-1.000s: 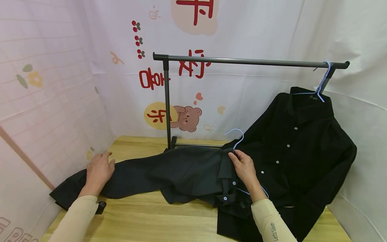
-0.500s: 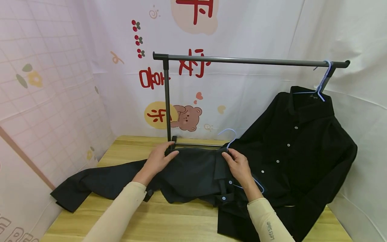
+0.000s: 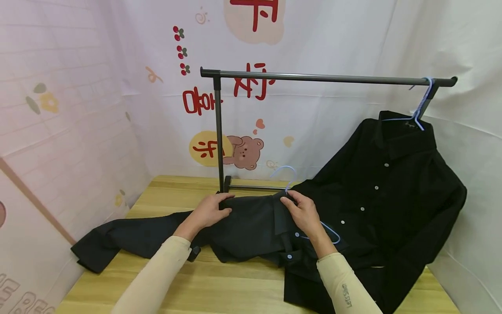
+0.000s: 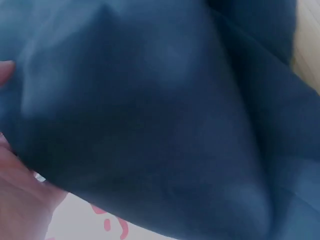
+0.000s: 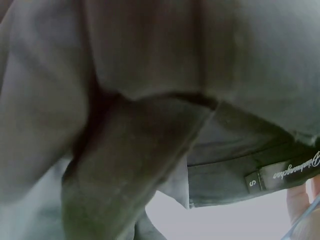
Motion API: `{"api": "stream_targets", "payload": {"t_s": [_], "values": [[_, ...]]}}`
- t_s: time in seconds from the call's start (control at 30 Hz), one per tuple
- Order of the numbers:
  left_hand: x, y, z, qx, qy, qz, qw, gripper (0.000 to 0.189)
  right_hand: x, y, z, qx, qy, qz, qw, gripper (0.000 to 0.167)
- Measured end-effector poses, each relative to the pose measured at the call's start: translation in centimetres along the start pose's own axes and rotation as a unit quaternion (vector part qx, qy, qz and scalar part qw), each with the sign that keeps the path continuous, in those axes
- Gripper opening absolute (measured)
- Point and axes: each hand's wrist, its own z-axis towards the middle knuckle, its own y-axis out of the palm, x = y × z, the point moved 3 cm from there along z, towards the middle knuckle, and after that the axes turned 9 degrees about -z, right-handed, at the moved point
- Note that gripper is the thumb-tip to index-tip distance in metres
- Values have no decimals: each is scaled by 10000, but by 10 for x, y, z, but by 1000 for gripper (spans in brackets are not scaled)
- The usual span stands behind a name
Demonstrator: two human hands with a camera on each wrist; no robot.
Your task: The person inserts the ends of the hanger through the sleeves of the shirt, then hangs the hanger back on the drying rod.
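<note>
Lower centre: right hand pinches dark trousers where blue hanger emerges. Left hand, left of centre, touches upper edge; whether its grip pinches, cannot tell.

Right-wrist view: the dark trousers' waistband carries a script brand label, ending "angchao", start unclear; small tag beside it reads "S". Head view: right sleeve shows "LetsSlim", small; left wall has outlined letters, "E" legible; backdrop bears red characters, partly cut off or blocked.
</note>
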Motion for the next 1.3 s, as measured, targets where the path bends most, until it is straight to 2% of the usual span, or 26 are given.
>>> {"api": "stream_targets", "payload": {"t_s": [0.1,0.23,0.37,0.47,0.57,0.73,1.03,1.3], "values": [[11,5,2,-83,216,36,9997,53,-5,4,0,-110,1,-108,9999,31],[32,19,8,155,612,107,9979,47,-14,12,-1,-243,-85,-289,9993,35],[50,38,15,78,919,181,9956,46,-22,19,-1,-369,-365,-374,9980,38],[57,49,19,25,1120,226,9935,39,-26,22,-2,-473,-572,-338,9967,37],[58,54,21,136,1270,282,9914,28,-28,23,-3,-524,-639,-371,9959,36],[52,47,20,479,1070,285,9927,21,-26,21,-7,-363,-354,-607,9969,39],[38,29,25,1125,927,334,9888,18,-6,12,-17,289,348,-813,9957,39],[33,20,25,1315,582,122,9895,20,9,3,-26,884,766,-842,9896,42]]}}
